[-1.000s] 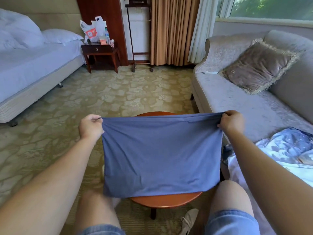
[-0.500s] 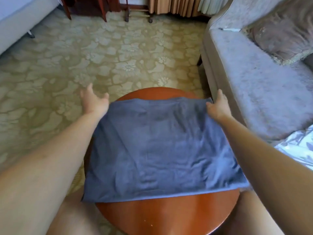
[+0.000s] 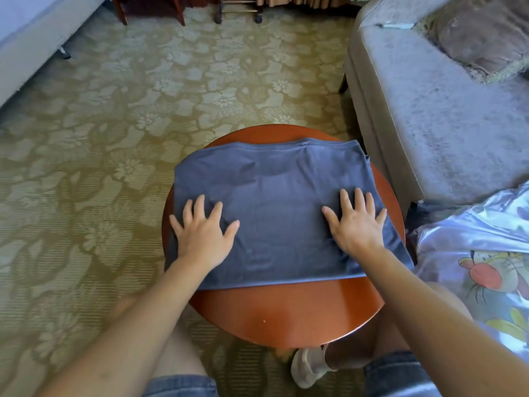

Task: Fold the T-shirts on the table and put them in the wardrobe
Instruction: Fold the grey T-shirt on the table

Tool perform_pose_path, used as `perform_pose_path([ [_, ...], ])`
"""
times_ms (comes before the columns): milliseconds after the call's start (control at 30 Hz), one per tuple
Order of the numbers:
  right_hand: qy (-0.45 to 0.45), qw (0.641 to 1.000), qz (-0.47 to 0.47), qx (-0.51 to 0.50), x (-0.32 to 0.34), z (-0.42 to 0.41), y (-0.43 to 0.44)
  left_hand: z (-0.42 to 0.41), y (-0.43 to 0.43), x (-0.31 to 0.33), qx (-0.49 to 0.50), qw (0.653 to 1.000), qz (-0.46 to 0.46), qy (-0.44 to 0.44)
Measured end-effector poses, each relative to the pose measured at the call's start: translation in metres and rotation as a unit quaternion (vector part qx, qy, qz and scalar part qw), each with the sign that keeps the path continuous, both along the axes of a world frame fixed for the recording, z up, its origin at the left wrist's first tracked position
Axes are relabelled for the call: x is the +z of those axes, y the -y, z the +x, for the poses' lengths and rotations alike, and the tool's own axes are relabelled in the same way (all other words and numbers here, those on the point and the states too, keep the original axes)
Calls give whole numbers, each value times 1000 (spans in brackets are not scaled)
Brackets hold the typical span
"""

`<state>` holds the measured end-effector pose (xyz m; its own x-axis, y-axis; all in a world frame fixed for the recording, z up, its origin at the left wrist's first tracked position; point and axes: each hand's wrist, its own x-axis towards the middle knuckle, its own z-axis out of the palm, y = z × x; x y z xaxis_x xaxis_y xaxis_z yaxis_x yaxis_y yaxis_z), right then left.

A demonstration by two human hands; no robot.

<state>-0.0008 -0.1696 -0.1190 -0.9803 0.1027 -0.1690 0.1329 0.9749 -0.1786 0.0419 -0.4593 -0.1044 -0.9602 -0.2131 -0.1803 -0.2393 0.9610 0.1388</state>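
Note:
A blue T-shirt [image 3: 280,202], folded into a rectangle, lies flat on the round reddish wooden table [image 3: 286,310]. Its left and right edges hang slightly past the tabletop. My left hand [image 3: 203,233] lies palm down with spread fingers on the shirt's near left part. My right hand [image 3: 356,222] lies flat the same way on its near right part. Neither hand grips the cloth. No wardrobe is in view.
A grey sofa [image 3: 429,116] with a brown cushion [image 3: 483,38] stands right of the table. A pale printed garment [image 3: 492,270] lies at my right. A bed's edge [image 3: 31,44] is at far left. Patterned carpet [image 3: 114,124] surrounds the table; furniture legs line the far wall.
I lowered the held-up shirt onto the table and let go of its far corners. Both hands then drew back toward me and now lie flat on it. The camera tilted downward.

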Motion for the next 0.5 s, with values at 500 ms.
perform_pose_path([
  [500,-26,999,24,-25,-13,22,-21,15,7,-21,74,995,5,-61],
])
